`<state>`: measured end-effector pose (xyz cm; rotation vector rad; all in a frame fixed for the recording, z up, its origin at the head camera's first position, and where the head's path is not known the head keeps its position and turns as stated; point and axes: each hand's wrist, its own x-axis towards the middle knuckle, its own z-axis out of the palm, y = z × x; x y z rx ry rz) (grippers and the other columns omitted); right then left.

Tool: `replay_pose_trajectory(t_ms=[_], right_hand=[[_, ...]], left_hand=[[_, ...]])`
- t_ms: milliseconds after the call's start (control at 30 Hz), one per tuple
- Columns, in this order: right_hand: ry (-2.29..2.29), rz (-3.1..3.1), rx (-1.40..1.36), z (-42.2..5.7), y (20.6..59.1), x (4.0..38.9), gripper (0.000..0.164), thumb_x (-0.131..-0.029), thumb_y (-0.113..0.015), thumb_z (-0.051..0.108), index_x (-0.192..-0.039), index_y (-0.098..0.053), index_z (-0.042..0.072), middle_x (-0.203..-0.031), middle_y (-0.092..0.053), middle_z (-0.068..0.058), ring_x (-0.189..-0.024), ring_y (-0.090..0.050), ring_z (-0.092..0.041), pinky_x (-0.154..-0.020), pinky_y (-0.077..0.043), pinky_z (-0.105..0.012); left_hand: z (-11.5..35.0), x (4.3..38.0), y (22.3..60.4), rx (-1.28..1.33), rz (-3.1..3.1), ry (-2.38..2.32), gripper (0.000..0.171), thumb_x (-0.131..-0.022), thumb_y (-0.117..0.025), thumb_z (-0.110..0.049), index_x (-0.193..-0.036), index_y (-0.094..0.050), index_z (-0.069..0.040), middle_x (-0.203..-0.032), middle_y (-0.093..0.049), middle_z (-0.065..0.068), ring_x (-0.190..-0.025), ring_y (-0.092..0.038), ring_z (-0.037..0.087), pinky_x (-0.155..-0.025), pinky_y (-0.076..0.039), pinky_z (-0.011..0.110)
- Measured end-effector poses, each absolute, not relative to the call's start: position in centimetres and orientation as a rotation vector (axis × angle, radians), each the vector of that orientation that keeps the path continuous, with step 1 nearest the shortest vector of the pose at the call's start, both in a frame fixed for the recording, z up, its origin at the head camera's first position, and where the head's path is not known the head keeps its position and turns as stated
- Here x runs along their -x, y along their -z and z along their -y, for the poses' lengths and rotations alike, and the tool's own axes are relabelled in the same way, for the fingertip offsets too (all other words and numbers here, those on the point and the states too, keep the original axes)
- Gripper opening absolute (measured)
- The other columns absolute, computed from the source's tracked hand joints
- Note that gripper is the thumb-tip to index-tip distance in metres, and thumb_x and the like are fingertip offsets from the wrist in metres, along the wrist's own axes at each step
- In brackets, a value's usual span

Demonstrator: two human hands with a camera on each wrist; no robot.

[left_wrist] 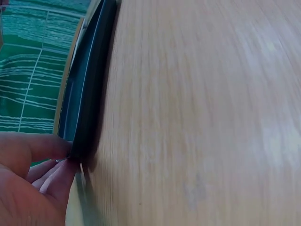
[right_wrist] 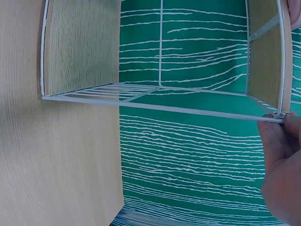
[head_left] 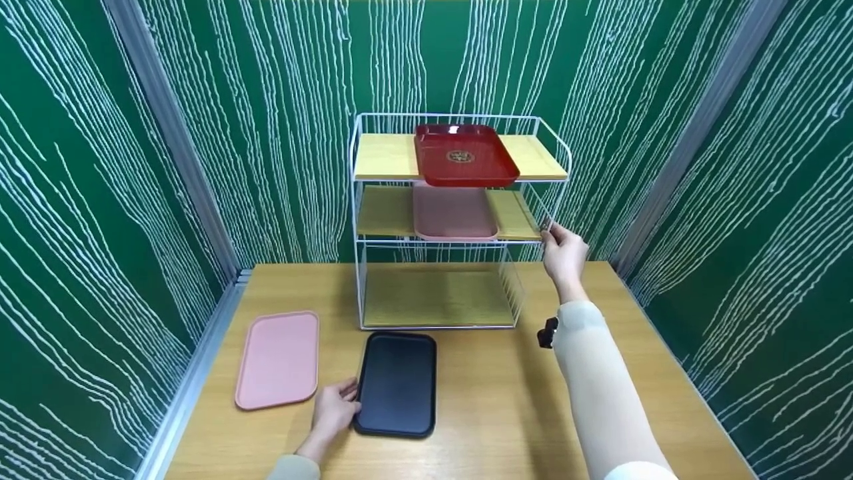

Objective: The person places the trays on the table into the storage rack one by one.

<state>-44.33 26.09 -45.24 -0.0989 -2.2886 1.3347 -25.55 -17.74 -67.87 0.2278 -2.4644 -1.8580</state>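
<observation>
A black tray [head_left: 398, 385] lies on the table in front of a white wire rack [head_left: 360, 283]. My left hand [head_left: 335, 408] pinches the tray's left edge near its front corner; the left wrist view shows the thumb and a finger at the rim. At the rack's right front post, level with the middle shelf [head_left: 386, 212], my right hand [head_left: 565, 252] grips the wire frame. A dark red tray [head_left: 466, 160] sits on the top shelf, sticking out past its front edge. On the middle shelf lies a pink tray [head_left: 455, 212]. Another pink tray [head_left: 283, 360] rests on the table at left.
The rack's bottom shelf [head_left: 436, 298] stands low over the wooden table [head_left: 493, 400]. Green walls [head_left: 286, 133] with white streaks enclose the back and sides, with metal posts [head_left: 173, 133] at the corners.
</observation>
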Motion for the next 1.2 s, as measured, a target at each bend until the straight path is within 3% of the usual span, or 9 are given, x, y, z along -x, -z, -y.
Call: replay_pose_trajectory(t_ms=[300,467,633,867,1033,1200], right_hand=[[-1.332,2.281,0.091,-25.9,45.0,44.4,0.033,-0.112,-0.059,0.016,-0.140,-0.070,0.005,-0.128,-0.075,-0.014,-0.103,-0.066,-0.023,-0.083,-0.053,-0.029],[-1.364,2.279,0.095,-26.0,45.0,44.4,0.032,-0.112,-0.058,0.016,-0.139,-0.071,0.005,-0.126,-0.075,-0.014,-0.101,-0.065,-0.022,-0.080,-0.051,-0.026],[-1.397,2.277,0.099,-26.2,45.1,44.4,0.031,-0.112,-0.057,0.015,-0.139,-0.071,0.006,-0.124,-0.075,-0.013,-0.100,-0.064,-0.022,-0.078,-0.051,-0.025],[-1.404,2.281,0.102,-26.2,45.3,44.4,0.033,-0.113,-0.056,0.016,-0.141,-0.070,0.007,-0.126,-0.074,-0.013,-0.100,-0.064,-0.021,-0.077,-0.051,-0.025],[-1.323,2.275,0.091,-26.0,45.4,44.6,0.032,-0.112,-0.058,0.018,-0.138,-0.072,0.005,-0.125,-0.076,-0.013,-0.103,-0.068,-0.022,-0.079,-0.051,-0.023],[-1.303,2.257,0.090,-26.0,45.6,44.7,0.031,-0.111,-0.060,0.014,-0.137,-0.072,0.004,-0.126,-0.076,-0.014,-0.103,-0.069,-0.023,-0.078,-0.051,-0.023]], left_hand=[[18.0,25.7,67.4,-0.253,2.527,1.757,0.045,-0.080,-0.066,0.011,-0.123,-0.069,0.020,-0.118,-0.074,0.032,-0.115,-0.072,0.044,-0.095,-0.062,0.042],[18.2,25.6,67.5,-0.275,2.501,1.771,0.044,-0.081,-0.068,0.009,-0.124,-0.071,0.015,-0.119,-0.075,0.028,-0.116,-0.072,0.039,-0.092,-0.063,0.037],[18.4,25.4,67.3,-0.235,2.457,1.883,0.050,-0.078,-0.065,0.013,-0.128,-0.068,0.017,-0.124,-0.071,0.033,-0.123,-0.068,0.043,-0.089,-0.061,0.030],[18.6,25.1,67.2,-0.224,2.379,2.106,0.069,-0.065,-0.062,0.026,-0.134,-0.059,0.022,-0.133,-0.063,0.039,-0.131,-0.059,0.050,-0.097,-0.059,0.032],[18.8,25.1,67.1,-0.201,2.375,2.145,0.070,-0.068,-0.060,0.022,-0.138,-0.057,0.021,-0.137,-0.060,0.039,-0.133,-0.057,0.049,-0.088,-0.056,0.022],[18.9,25.1,67.1,-0.202,2.323,2.265,0.073,-0.070,-0.061,0.022,-0.143,-0.053,0.020,-0.142,-0.054,0.040,-0.136,-0.053,0.049,-0.091,-0.057,0.023]])
